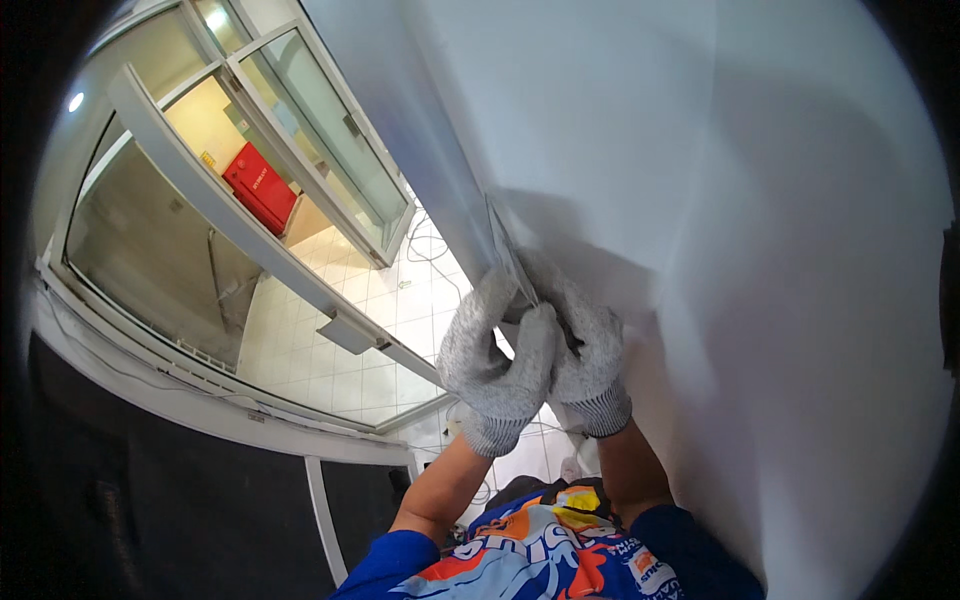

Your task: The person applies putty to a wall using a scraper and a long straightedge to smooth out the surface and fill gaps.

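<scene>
Both my hands wear grey knit gloves and meet in front of a pale panel (600, 120), close to its bluish-grey edge (440, 130). My left hand (495, 355) is closed, thumb pressed against the fingers, on a thin, pale, film-like strip (513, 265). This strip runs up from my fingertips to a narrow point at the panel's edge. Right beside it, my right hand (588, 350) is closed too, its fingers curled at the strip's lower end. Whether the strip is attached to the panel cannot be made out, and its lowest part is hidden by the gloves.
To the left stands a grey-framed glass door (240, 220) with a handle plate (350, 333). Behind it are another glass door (320, 130), a red cabinet (260, 190) and a white tiled floor (380, 310). A loose cable (430, 258) lies on the tiles.
</scene>
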A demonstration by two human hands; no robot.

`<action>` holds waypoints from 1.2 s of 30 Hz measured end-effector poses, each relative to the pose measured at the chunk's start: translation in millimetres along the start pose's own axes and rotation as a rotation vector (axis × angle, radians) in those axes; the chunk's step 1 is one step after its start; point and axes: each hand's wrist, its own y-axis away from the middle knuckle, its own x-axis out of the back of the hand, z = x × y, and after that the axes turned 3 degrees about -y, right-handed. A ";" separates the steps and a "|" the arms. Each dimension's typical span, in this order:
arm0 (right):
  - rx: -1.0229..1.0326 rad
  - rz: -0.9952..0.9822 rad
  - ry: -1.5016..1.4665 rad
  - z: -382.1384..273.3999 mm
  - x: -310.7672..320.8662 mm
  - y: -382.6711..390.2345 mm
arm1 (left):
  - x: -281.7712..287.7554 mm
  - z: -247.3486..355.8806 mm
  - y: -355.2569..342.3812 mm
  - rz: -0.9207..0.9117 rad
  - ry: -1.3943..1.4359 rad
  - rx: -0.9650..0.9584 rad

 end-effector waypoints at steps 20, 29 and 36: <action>0.021 0.074 -0.007 5.5 -7.6 2.3 | -4.2 -2.5 5.8 0.073 0.042 0.023; 0.031 0.049 -0.027 -1.2 -4.9 -8.8 | -3.9 2.0 -3.5 0.070 -0.012 0.028; 0.018 0.028 -0.007 -2.4 0.9 -12.8 | -6.4 1.6 -7.4 0.074 0.074 0.071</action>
